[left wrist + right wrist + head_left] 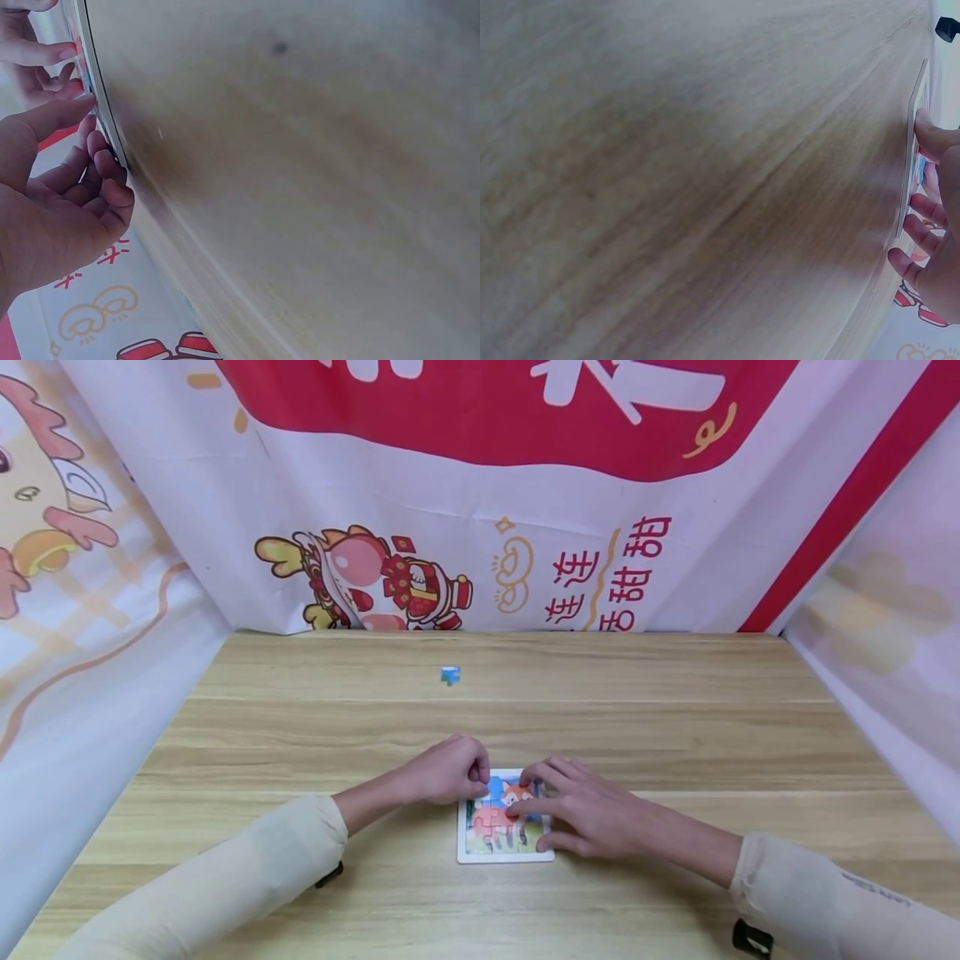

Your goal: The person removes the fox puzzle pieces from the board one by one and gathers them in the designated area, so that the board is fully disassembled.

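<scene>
A jigsaw puzzle in a white-rimmed tray [506, 857] lies on the table, its picture an orange fox on blue and green. My left hand [448, 770] is at the tray's upper left corner, thumb and forefinger pinching at a blue puzzle piece [495, 787]; the fingertips partly hide it. In the left wrist view, the other fingers of the left hand [67, 187] are curled by the tray's edge. My right hand [592, 810] rests over the right side with fingers spread, forefinger on the fox and thumb at the lower right rim. In the right wrist view, the right hand [937, 217] touches the tray's edge.
A loose blue, white and green puzzle piece [450, 675] lies farther back on the wooden table [637, 710]. A printed cloth [450, 493] hangs behind the table's back edge, with more cloth along both sides.
</scene>
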Demonstrator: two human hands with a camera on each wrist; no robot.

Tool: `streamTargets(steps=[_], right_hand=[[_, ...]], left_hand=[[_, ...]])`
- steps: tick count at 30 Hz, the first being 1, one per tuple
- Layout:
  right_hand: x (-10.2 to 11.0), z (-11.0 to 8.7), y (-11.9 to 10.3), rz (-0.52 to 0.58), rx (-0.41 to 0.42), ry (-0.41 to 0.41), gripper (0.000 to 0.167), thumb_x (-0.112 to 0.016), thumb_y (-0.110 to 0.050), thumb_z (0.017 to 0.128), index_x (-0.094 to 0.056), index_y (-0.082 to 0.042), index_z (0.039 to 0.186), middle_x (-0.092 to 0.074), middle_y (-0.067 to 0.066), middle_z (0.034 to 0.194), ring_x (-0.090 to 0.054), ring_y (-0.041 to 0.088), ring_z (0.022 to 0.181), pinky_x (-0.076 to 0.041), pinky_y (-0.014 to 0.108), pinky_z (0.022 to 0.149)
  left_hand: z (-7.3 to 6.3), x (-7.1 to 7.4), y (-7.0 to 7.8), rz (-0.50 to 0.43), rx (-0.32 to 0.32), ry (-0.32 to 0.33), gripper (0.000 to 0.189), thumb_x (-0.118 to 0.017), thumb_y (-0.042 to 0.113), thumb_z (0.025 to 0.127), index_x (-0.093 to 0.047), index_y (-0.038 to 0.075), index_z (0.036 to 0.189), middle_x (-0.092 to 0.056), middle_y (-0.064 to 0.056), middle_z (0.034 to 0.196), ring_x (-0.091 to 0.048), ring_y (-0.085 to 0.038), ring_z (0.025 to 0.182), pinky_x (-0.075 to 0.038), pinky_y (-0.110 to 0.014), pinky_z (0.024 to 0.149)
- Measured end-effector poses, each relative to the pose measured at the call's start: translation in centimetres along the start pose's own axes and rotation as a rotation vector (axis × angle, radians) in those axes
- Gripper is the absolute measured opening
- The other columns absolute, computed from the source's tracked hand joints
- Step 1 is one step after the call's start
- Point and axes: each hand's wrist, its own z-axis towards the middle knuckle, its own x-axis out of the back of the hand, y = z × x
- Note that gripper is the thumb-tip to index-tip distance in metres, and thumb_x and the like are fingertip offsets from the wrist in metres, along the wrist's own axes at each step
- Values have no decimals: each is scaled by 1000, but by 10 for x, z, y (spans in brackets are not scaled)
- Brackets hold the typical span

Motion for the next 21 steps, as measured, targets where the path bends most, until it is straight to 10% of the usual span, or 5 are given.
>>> streamTargets(steps=[21], right_hand=[[-1, -2, 1, -17, 16, 16, 49, -62, -52, 100, -61, -31, 144, -51, 9, 147, -47, 25, 132, -43, 52, 109]], left_hand=[[0, 6, -5, -239, -1, 11, 11, -79, -6, 84, -71, 1, 87, -67, -4, 82, -62, -13, 76, -54, -25, 72]])
